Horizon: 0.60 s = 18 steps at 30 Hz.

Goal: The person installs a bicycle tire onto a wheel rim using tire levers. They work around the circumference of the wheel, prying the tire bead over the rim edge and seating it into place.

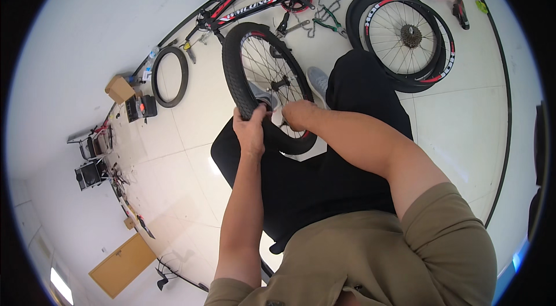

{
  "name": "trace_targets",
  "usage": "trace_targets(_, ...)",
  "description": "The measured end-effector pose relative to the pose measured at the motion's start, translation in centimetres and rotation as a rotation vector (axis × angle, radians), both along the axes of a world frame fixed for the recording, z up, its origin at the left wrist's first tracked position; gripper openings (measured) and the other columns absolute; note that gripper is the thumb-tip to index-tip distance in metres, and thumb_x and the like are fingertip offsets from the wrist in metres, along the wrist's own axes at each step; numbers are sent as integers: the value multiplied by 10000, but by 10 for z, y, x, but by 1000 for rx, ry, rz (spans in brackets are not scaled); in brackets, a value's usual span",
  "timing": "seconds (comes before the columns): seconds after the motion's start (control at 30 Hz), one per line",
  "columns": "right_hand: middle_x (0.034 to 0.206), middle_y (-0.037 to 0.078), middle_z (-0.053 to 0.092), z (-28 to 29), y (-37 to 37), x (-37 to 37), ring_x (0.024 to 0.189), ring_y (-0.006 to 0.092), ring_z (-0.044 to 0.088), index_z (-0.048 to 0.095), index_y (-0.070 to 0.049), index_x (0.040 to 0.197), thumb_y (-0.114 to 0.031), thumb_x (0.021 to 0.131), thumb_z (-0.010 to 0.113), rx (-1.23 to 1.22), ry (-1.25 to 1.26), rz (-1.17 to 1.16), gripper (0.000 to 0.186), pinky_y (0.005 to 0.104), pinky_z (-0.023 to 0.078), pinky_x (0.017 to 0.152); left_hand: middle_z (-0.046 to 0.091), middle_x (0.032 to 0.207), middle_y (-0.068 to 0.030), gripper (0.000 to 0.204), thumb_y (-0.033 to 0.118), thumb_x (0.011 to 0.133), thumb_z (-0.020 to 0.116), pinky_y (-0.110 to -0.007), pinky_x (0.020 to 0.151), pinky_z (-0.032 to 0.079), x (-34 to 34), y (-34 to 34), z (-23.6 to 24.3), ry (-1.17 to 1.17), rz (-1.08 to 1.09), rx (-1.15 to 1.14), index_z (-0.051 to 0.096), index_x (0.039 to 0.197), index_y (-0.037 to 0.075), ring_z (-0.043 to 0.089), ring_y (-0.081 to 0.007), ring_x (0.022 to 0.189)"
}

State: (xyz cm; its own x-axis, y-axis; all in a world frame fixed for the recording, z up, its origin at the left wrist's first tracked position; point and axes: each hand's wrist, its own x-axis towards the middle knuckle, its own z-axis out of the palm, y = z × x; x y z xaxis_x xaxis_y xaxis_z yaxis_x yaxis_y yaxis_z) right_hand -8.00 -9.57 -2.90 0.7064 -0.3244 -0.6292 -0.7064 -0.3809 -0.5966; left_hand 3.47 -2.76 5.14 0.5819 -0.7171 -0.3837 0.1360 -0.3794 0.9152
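Wheel (263,83) stands upright on the person's lap, stretching far-left from both hands: left hand (250,129) clamps the near tyre edge, right hand (298,115) curls at the rim just right.

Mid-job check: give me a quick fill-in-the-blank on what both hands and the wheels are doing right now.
1. Both hands grip the ____ of the spoked wheel held over the lap.
2. The left hand wraps the tyre from the ____ side of the picture.
3. The second wheel, with a gear cluster, lies flat on the ____.
4. The right hand is empty of any ____.

Missing: tyre; left; floor; tool
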Motion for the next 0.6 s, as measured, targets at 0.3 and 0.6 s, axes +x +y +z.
trace_targets(0.3, 1146, 184, 721, 9, 17, -1, 1109, 380, 680, 755, -59, 1072, -54, 787, 684, -31, 98, 220, 295, 432, 573, 893, 614, 851, -29, 349, 230, 919, 757, -267, 624, 476, 9, -6, -2, -293, 38, 63, 566, 1081, -13, 575, -113, 701)
trace_targets(0.6, 1071, 228, 723, -11, 17, 2, 1030, 370, 705, 738, 28, 989, -52, 806, 648, -36, -139, -45, 219, 439, 576, 852, 609, 812, -37, 300, 279, 964, 718, -295, 575, 500, 25, -5, -11, -114, 35, -11, 562, 1039, 34, 597, -143, 660)
